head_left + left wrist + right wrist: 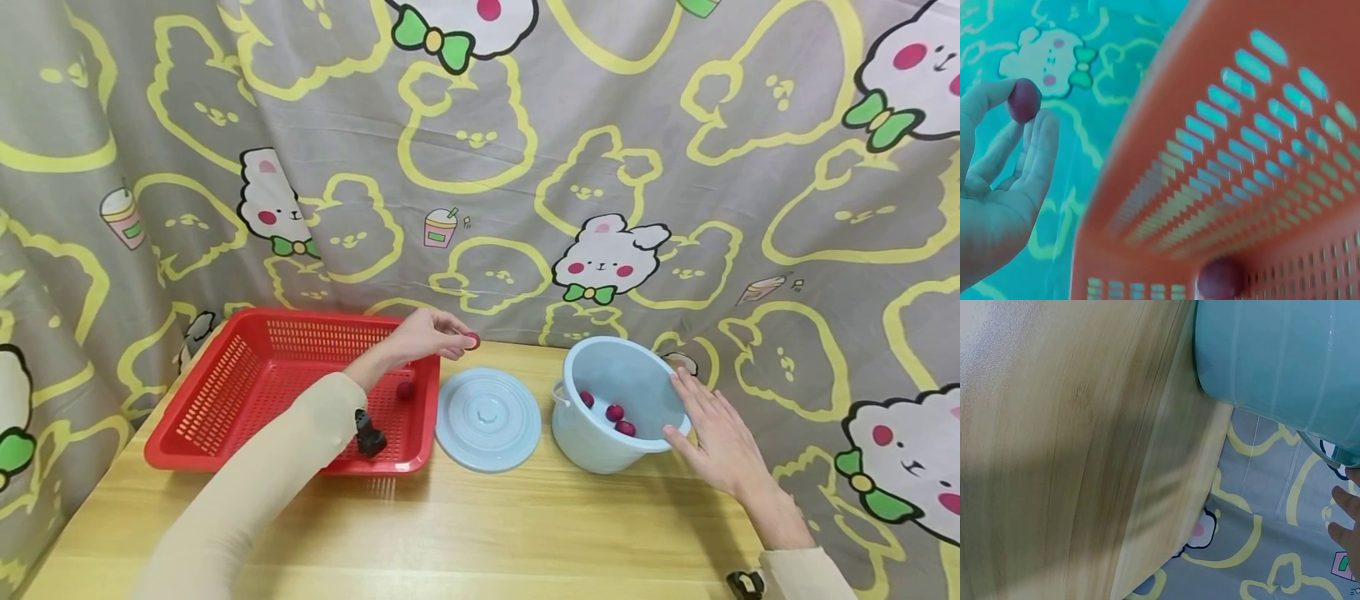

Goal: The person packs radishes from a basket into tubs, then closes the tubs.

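Between thumb and fingers, my left hand (427,335) pinches a small dark-red, plum-like fruit (472,341), held above the right rim of the red basket (300,325). The left wrist view shows the fruit (1024,100) at the fingertips. Another fruit (406,390) lies inside the basket near its right wall. On the right, a light blue bucket (600,450) tilts toward me with several of the same fruits (615,412) inside. My right hand (716,433) rests at the bucket's right rim, fingers extended.
A round light blue lid (487,417) lies flat between basket and bucket on the wooden table (480,525). A grey curtain (480,167) with cartoon prints hangs right behind the table's far edge. The bucket's handle (560,393) shows at its left side.
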The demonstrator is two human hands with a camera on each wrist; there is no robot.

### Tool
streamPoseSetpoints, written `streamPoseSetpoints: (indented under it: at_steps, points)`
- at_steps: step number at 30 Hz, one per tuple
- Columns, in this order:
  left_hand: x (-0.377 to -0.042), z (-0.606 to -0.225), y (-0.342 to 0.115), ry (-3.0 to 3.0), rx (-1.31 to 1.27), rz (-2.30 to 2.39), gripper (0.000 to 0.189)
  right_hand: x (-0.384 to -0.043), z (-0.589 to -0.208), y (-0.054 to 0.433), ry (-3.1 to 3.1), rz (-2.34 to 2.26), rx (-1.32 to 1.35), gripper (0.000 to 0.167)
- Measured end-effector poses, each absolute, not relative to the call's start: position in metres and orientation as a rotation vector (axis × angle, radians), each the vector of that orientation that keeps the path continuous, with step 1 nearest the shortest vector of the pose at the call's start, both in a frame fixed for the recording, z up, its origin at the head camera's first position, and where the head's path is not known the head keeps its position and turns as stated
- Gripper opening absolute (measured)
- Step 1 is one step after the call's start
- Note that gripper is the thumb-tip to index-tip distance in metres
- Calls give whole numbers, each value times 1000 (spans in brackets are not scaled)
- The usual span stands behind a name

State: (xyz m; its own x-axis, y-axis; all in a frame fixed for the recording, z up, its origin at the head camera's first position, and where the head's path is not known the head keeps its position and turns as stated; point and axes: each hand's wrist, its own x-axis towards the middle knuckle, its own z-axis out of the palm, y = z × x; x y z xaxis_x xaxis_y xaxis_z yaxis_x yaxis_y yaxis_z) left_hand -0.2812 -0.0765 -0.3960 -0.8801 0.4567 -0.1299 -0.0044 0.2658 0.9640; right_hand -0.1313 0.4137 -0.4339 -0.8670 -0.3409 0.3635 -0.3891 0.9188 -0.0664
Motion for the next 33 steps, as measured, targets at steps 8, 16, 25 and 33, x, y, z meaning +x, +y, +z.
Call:
streamPoseSetpoints:
  at_steps: [8, 16, 25, 33]
  points:
    - [-270, -386, -44, 2105, 472, 1671, 29, -131, -435, 414, -2722, 196, 540, 78]
    - [-262, -378, -5, 2115, 525, 1660, 28, -132, -434, 415, -2718, 195, 545, 78]
    - [-251, -368, 51, 2131, 600, 1677, 24, -133, -435, 415, -2727, 197, 543, 78]
    - [-239, -364, 88, 2110, 615, 1665, 23, -133, -434, 414, -2725, 204, 540, 78]
